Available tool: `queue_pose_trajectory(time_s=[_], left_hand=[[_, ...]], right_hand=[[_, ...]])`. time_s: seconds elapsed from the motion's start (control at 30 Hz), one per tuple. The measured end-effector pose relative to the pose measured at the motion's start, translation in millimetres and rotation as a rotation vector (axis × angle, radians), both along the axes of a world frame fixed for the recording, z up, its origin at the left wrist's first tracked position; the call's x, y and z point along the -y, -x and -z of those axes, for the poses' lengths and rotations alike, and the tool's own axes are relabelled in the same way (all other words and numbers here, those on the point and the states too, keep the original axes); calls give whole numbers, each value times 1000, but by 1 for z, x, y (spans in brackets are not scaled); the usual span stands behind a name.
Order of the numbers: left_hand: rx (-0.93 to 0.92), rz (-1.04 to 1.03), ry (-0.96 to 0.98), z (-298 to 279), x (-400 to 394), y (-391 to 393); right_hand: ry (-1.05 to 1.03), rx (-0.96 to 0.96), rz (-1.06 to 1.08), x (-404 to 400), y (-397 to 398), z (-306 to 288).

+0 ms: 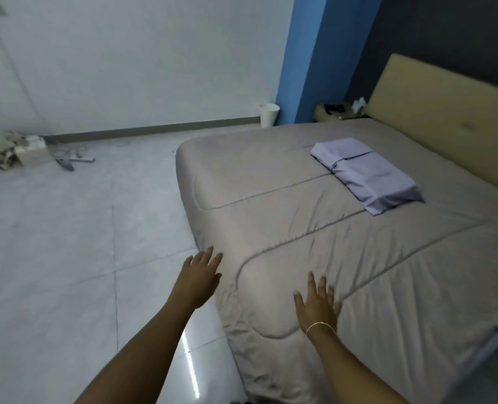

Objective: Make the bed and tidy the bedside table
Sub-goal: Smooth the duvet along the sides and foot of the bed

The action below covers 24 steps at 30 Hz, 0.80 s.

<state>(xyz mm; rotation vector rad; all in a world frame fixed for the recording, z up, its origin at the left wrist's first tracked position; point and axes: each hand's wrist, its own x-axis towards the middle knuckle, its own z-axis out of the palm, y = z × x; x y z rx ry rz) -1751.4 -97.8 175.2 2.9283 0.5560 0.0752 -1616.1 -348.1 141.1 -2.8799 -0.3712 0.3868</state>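
Both grips open: our left hand (202, 274) and right hand (319, 304) press flat on the grey quilt (344, 243).

We can read no text, label, brand, number or sign anywhere in this view. The box (32, 147) on the floor by the wall and the things on the bedside table (333, 113) are too small and blurred for us to make out any print.
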Motion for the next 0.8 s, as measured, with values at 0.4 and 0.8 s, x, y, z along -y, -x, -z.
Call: queue_pose_trajectory(time_s=[0.4, 0.8], left_hand=[[-38, -42, -38, -33, -187, -133], [-55, -162, 24, -17, -402, -213]], right_hand=[[-96, 27, -33, -205, -165, -23], [-74, -17, -205, -459, -275, -14]])
